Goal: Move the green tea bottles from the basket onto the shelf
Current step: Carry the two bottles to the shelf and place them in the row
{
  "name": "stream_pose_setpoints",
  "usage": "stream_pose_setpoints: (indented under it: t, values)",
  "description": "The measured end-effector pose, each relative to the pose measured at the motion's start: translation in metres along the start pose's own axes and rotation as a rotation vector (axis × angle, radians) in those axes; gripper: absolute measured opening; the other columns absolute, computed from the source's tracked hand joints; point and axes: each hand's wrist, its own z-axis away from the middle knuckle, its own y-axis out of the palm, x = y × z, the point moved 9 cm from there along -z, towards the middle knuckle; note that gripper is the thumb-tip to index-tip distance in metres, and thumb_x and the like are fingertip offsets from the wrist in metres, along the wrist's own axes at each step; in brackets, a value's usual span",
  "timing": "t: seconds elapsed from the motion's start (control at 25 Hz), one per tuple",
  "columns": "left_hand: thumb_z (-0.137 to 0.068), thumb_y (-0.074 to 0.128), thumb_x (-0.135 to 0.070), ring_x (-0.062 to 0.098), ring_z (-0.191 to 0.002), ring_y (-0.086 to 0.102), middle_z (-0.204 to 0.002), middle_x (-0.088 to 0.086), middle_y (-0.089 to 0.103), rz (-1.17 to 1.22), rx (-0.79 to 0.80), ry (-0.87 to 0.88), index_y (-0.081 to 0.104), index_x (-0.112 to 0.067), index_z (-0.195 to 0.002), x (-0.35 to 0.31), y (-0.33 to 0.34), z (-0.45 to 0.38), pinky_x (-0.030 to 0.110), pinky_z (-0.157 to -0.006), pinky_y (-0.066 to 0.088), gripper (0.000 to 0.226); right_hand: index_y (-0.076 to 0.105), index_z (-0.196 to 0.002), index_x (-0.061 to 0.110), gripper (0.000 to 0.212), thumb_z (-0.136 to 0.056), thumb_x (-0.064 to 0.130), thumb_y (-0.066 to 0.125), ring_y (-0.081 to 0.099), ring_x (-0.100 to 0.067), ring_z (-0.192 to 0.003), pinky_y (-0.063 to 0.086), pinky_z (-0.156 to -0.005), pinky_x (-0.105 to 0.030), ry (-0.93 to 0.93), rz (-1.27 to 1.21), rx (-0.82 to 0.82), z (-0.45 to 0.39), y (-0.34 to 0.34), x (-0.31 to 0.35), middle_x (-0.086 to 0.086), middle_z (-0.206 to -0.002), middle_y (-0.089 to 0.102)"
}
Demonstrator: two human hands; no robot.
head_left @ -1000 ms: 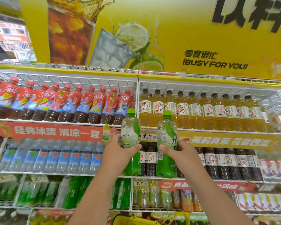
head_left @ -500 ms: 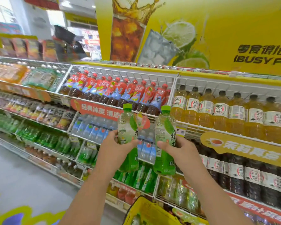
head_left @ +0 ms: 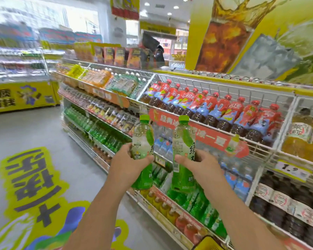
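Wire shelf (head_left: pixel 224 83) ran along the right, packed with drinks; red-capped bottles (head_left: pixel 215 112) on the top tier. Yellow basket (head_left: pixel 209 244) only just showed as a corner at the bottom edge. Left hand (head_left: pixel 128 165) was wrapped round the middle of one green tea bottle (head_left: pixel 143 141), right hand (head_left: pixel 201 164) gripped a second bottle (head_left: pixel 182 145) the same way. Both bottles were upright, side by side, not touching, held in the air in front of the shelf, clear of the basket.
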Motion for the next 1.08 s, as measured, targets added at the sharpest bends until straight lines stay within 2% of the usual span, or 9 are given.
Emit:
stream_pose_setpoints:
  t: [0.12, 0.2, 0.28, 0.36, 0.44, 0.56, 0.76, 0.92, 1.08]
  values:
    - [-0.046, 0.076, -0.074, 0.014, -0.097, 0.068, -0.109, -0.011, 0.07, -0.043, -0.048, 0.019, 0.058, -0.033, -0.121, 0.025, -0.063, -0.047, 0.043, -0.084, 0.059, 0.087, 0.075, -0.092, 0.028, 0.014, -0.083, 0.034, 0.084, 0.071, -0.006, -0.064, 0.05, -0.049, -0.018, -0.006, -0.031, 0.038, -0.026, 0.083, 0.014, 0.005, -0.081, 0.078]
    - [-0.047, 0.076, -0.073, 0.014, -0.099, 0.068, -0.111, -0.011, 0.07, -0.038, -0.074, 0.023, 0.059, -0.033, -0.124, 0.043, -0.111, -0.081, 0.043, -0.086, 0.059, 0.089, 0.075, -0.094, 0.029, 0.017, -0.082, 0.037, 0.084, 0.074, -0.016, -0.074, 0.056, -0.054, -0.023, 0.004, -0.029, 0.056, -0.049, 0.141, 0.02, 0.002, -0.087, 0.078]
    - [-0.052, 0.079, -0.067, 0.01, -0.095, 0.068, -0.106, -0.012, 0.07, -0.041, -0.077, 0.023, 0.061, -0.037, -0.118, 0.058, -0.151, -0.11, 0.04, -0.083, 0.059, 0.074, 0.075, -0.099, 0.028, 0.025, -0.081, 0.043, 0.084, 0.074, -0.021, -0.084, 0.056, -0.062, -0.027, -0.001, -0.017, 0.081, -0.068, 0.193, 0.031, 0.001, -0.092, 0.078]
    - [-0.064, 0.085, -0.054, 0.007, -0.091, 0.067, -0.098, -0.016, 0.068, -0.044, -0.098, 0.026, 0.059, -0.042, -0.098, 0.071, -0.19, -0.142, 0.035, -0.079, 0.056, 0.044, 0.074, -0.109, 0.025, 0.042, -0.077, 0.051, 0.085, 0.073, -0.023, -0.089, 0.055, -0.068, -0.03, -0.019, -0.027, 0.1, -0.093, 0.244, 0.043, 0.001, -0.1, 0.077]
    - [-0.068, 0.086, -0.049, 0.007, -0.09, 0.066, -0.094, -0.018, 0.067, -0.059, -0.119, 0.028, 0.055, -0.042, -0.09, 0.086, -0.217, -0.173, 0.034, -0.078, 0.055, 0.039, 0.073, -0.116, 0.024, 0.051, -0.075, 0.052, 0.085, 0.074, -0.014, -0.086, 0.055, -0.065, -0.025, -0.023, -0.049, 0.108, -0.115, 0.288, 0.053, 0.007, -0.1, 0.078]
    - [-0.063, 0.084, -0.054, 0.006, -0.09, 0.068, -0.096, -0.018, 0.07, -0.056, -0.129, 0.003, 0.059, -0.041, -0.102, 0.114, -0.244, -0.223, 0.036, -0.081, 0.058, 0.048, 0.076, -0.101, 0.027, 0.027, -0.08, 0.042, 0.085, 0.074, -0.009, -0.08, 0.051, -0.058, -0.021, -0.018, -0.046, 0.151, -0.154, 0.347, 0.058, 0.014, -0.085, 0.078]
    - [-0.069, 0.087, -0.046, 0.001, -0.091, 0.067, -0.1, -0.021, 0.069, -0.025, -0.175, -0.013, 0.054, -0.045, -0.104, 0.143, -0.266, -0.307, 0.032, -0.08, 0.057, 0.048, 0.065, -0.103, 0.02, 0.038, -0.08, 0.042, 0.085, 0.065, -0.003, -0.081, 0.048, -0.065, -0.019, -0.034, -0.042, 0.223, -0.239, 0.423, 0.056, 0.025, -0.096, 0.067]
    - [-0.069, 0.088, -0.044, -0.001, -0.089, 0.068, -0.099, -0.02, 0.071, -0.011, -0.247, -0.052, 0.055, -0.044, -0.107, 0.159, -0.283, -0.371, 0.03, -0.08, 0.057, 0.05, 0.074, -0.099, 0.028, 0.018, -0.084, 0.032, 0.083, 0.067, 0.009, -0.064, 0.046, -0.048, -0.007, -0.036, -0.071, 0.306, -0.31, 0.473, 0.061, 0.019, -0.081, 0.077]
    - [-0.068, 0.089, -0.042, 0.0, -0.088, 0.068, -0.097, -0.019, 0.071, -0.028, -0.294, -0.093, 0.054, -0.046, -0.093, 0.179, -0.302, -0.442, 0.03, -0.079, 0.056, 0.043, 0.066, -0.092, 0.031, 0.018, -0.085, 0.033, 0.083, 0.059, 0.02, -0.058, 0.043, -0.046, -0.005, -0.011, -0.078, 0.332, -0.371, 0.514, 0.063, 0.023, -0.091, 0.069]
